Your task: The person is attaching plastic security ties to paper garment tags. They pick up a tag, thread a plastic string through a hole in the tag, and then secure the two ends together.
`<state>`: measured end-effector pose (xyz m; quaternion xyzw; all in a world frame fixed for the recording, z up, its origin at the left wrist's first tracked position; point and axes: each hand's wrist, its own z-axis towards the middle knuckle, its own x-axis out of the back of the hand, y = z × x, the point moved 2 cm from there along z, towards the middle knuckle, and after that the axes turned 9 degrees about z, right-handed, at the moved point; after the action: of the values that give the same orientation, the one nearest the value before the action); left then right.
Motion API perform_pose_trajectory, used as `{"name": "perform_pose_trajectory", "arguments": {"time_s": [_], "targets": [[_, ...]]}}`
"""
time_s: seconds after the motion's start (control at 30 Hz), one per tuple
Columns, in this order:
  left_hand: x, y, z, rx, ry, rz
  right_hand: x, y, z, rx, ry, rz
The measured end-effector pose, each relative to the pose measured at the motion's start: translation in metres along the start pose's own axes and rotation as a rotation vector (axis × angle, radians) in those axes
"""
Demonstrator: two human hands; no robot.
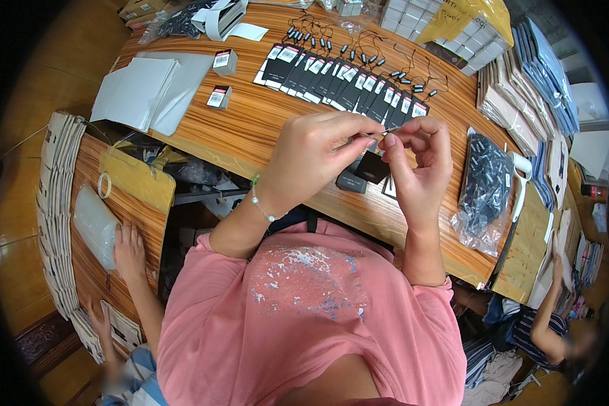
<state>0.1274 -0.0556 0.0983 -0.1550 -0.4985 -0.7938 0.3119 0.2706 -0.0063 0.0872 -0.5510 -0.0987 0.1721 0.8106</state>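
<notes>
Thin dark cord [390, 130] right of upper centre, pinched between thumb and forefinger of left hand [325, 145] and right hand [421, 159], fingertips closed, almost meeting; black tag [373, 167] just below; row of black tags [345, 82] across desk [250, 132], upper centre; clear bag of dark pieces [486, 172] at right; white sheets [134, 91], upper left.

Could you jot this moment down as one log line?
left hand: pinching thin cord | right hand: pinching same cord | near hands: black card | table: row of black tags, plastic bag at right
</notes>
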Motion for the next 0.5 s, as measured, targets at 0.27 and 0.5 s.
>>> {"name": "perform_pose_trajectory", "arguments": {"time_s": [0.27,0.5], "targets": [[0.007,0.012,0.004,-0.197,0.037,0.206,0.002,0.0,-0.001,-0.064,0.002,0.099],[0.006,0.014,0.001,-0.263,0.12,0.284,0.0,-0.004,-0.001,-0.082,-0.022,0.198]]}}
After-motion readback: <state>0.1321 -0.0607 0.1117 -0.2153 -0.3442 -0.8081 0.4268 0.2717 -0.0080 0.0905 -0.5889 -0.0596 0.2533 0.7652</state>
